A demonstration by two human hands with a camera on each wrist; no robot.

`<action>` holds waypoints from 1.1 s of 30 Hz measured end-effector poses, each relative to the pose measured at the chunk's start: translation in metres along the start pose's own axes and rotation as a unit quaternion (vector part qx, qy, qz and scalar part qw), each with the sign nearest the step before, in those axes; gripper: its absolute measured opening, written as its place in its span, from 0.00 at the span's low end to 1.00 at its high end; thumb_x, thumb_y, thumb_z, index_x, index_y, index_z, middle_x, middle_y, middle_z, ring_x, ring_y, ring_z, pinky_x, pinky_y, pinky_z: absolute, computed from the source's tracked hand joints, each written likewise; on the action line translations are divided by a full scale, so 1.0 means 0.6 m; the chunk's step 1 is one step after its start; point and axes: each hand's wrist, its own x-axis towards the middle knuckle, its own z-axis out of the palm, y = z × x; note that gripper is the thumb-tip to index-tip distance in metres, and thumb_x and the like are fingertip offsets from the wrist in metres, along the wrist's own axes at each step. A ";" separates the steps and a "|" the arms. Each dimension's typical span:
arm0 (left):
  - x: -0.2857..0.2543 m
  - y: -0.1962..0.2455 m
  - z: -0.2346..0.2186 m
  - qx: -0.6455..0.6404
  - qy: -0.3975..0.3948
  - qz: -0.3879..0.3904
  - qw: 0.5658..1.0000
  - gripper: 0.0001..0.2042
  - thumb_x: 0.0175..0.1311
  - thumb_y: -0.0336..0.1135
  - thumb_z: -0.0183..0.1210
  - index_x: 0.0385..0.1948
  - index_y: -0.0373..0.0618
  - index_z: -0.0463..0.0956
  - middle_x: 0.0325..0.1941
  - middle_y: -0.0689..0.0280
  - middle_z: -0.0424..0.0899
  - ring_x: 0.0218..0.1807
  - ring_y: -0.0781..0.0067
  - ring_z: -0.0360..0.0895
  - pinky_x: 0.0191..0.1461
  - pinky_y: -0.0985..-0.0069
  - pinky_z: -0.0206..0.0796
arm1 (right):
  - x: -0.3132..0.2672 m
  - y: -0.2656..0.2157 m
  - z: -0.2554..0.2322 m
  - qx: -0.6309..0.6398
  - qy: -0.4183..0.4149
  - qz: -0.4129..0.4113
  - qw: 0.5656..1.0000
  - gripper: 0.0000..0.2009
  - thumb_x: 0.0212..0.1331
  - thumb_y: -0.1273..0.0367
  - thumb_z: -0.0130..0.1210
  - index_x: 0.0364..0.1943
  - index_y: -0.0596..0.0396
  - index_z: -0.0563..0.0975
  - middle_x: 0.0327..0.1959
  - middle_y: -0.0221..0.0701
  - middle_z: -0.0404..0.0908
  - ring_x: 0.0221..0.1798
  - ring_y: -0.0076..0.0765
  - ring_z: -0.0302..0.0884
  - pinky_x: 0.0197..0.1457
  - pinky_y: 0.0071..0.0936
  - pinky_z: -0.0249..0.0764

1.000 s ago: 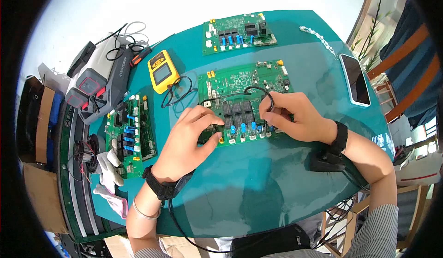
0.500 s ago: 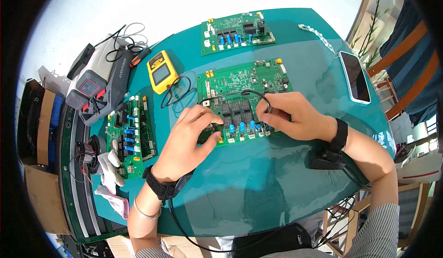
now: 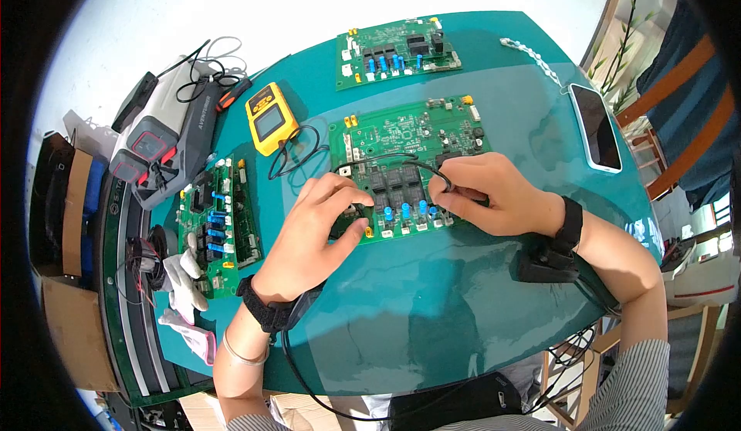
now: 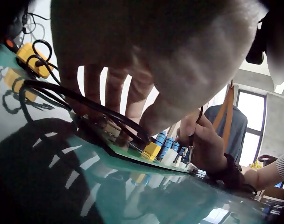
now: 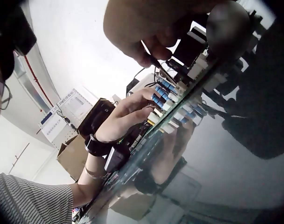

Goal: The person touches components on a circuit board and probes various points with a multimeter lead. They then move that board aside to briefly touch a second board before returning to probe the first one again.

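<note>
A green circuit board (image 3: 397, 134) with black relays and blue parts lies before the person. The left hand (image 3: 309, 219) rests at its lower left corner, fingers bent and thumb apart from them; in the left wrist view a black cable (image 4: 90, 103) runs under that hand to near a yellow connector (image 4: 151, 150). Over the board's right part the right hand (image 3: 502, 196) pinches a thin black probe (image 3: 446, 182), its cable crossing above the relays. The right wrist view shows the probe's metal tip (image 5: 166, 74) down by the blue parts; contact cannot be told.
A yellow meter (image 3: 270, 118) with black leads lies upper left. Another board (image 3: 397, 51) lies behind, more boards (image 3: 220, 226) stand at left beside white gloves (image 3: 185, 284) and grey tool cases (image 3: 174, 134). A phone (image 3: 594, 126) lies at right.
Above the relays, the cable's arch has flattened and its bend at the right fingers has dropped. The right fingers have tilted a little, and the left hand has hardly moved.
</note>
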 end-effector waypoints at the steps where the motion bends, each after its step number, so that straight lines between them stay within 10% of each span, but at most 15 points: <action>1: 0.000 -0.001 0.000 0.001 -0.001 0.000 1.000 0.13 0.62 0.23 0.62 0.48 0.42 0.80 0.51 0.57 0.78 0.57 0.50 0.73 0.64 0.61 0.64 | 0.000 0.001 0.001 0.005 0.003 -0.004 1.000 0.05 0.70 0.72 0.57 0.38 0.60 0.75 0.24 0.37 0.70 0.23 0.39 0.67 0.29 0.33 0.65; 27: -0.001 0.006 0.005 0.022 0.023 0.002 0.999 0.12 0.65 0.19 0.53 0.46 0.40 0.80 0.49 0.56 0.78 0.53 0.49 0.75 0.60 0.61 0.65 | -0.003 -0.002 -0.006 0.052 -0.021 0.075 0.996 0.05 0.68 0.73 0.56 0.36 0.61 0.75 0.30 0.37 0.76 0.27 0.40 0.73 0.33 0.33 0.69; 33: -0.002 0.005 0.004 0.024 0.016 -0.001 1.000 0.13 0.60 0.22 0.57 0.47 0.40 0.80 0.49 0.56 0.78 0.54 0.50 0.75 0.60 0.61 0.66 | 0.001 0.004 0.003 0.003 0.005 -0.030 1.000 0.07 0.67 0.74 0.56 0.31 0.60 0.71 0.26 0.34 0.70 0.23 0.38 0.62 0.27 0.33 0.58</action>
